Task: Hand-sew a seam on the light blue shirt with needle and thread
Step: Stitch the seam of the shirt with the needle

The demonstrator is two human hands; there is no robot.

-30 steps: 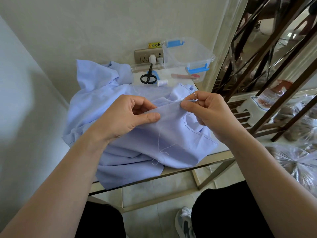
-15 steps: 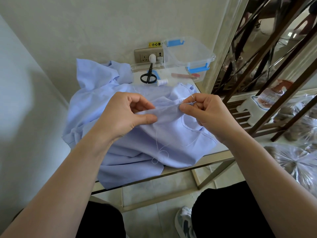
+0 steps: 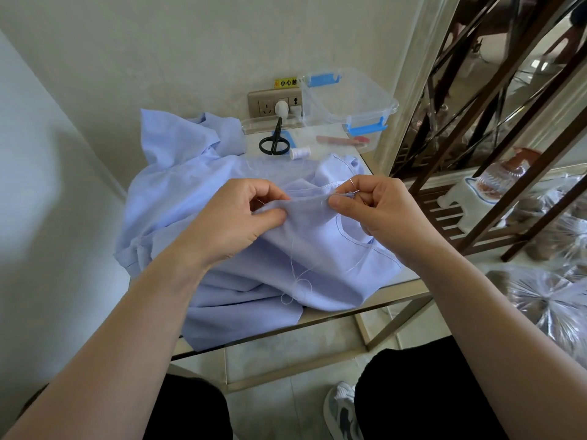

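Note:
The light blue shirt (image 3: 190,198) lies crumpled over a small glass-topped table (image 3: 343,315). My left hand (image 3: 235,217) pinches a raised fold of the shirt between thumb and fingers. My right hand (image 3: 378,208) pinches the same fold just to the right, with a thin needle (image 3: 353,185) showing at its fingertips beside the hemmed edge. A white thread (image 3: 298,277) hangs from the fold and loops loosely across the fabric below my hands.
Black scissors (image 3: 273,141), a white thread spool (image 3: 300,152) and a red tool (image 3: 343,140) lie at the table's back. A clear box with blue clips (image 3: 349,100) stands by a wall socket (image 3: 273,103). A brown shelf frame (image 3: 495,147) rises to the right.
My right hand has shifted slightly left and lower along the fold, and the needle now sticks up at its fingertips. My left hand keeps its pinch on the fabric.

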